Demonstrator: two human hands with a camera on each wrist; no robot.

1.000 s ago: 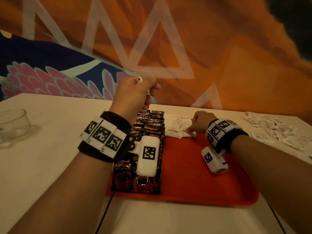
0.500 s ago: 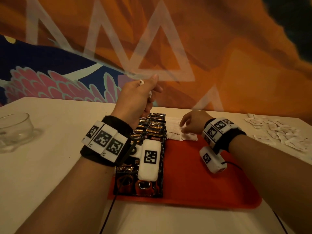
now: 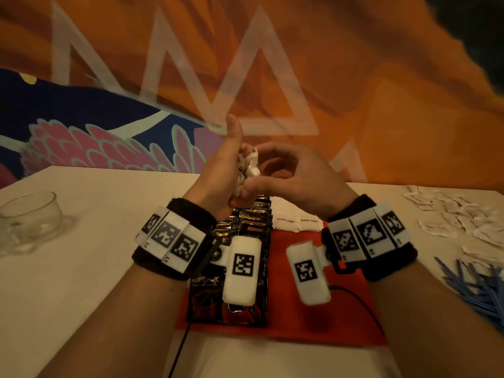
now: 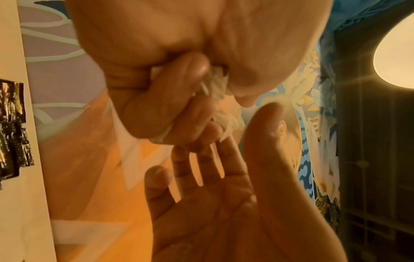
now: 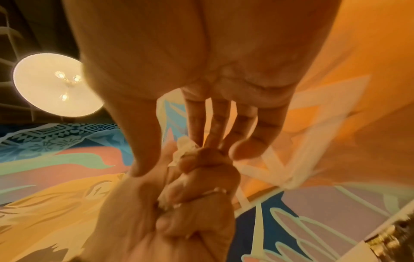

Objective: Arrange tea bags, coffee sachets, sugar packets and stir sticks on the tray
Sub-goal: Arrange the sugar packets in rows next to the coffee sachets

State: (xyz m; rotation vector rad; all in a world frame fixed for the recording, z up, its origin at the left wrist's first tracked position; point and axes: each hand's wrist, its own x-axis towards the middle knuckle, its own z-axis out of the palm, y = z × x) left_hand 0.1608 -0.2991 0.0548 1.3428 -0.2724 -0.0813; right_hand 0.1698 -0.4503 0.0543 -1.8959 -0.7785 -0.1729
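My left hand [image 3: 237, 170] is raised above the red tray [image 3: 300, 320] and grips a bunch of white sugar packets [image 3: 249, 165] in its fist. The right hand [image 3: 268, 170] is up against it, fingers nearly straight, thumb under the bunch and fingertips at its top. From the left wrist, white paper [image 4: 216, 83] sticks out between curled fingers [image 4: 161, 106], with the right palm [image 4: 212, 203] spread below. On the tray lie a column of black coffee sachets [image 3: 246, 227] and two brown sugar packets [image 3: 297, 223].
Loose white packets [image 3: 463, 222] are scattered on the table at the right, with a heap of blue stir sticks [image 3: 480, 287] nearer me. A glass cup [image 3: 30, 222] stands at the left. A painted wall runs behind the table.
The right hand has left the sugar packets on the tray and risen to meet the left hand. The left hand stays raised with its bunch, its thumb now lifted.
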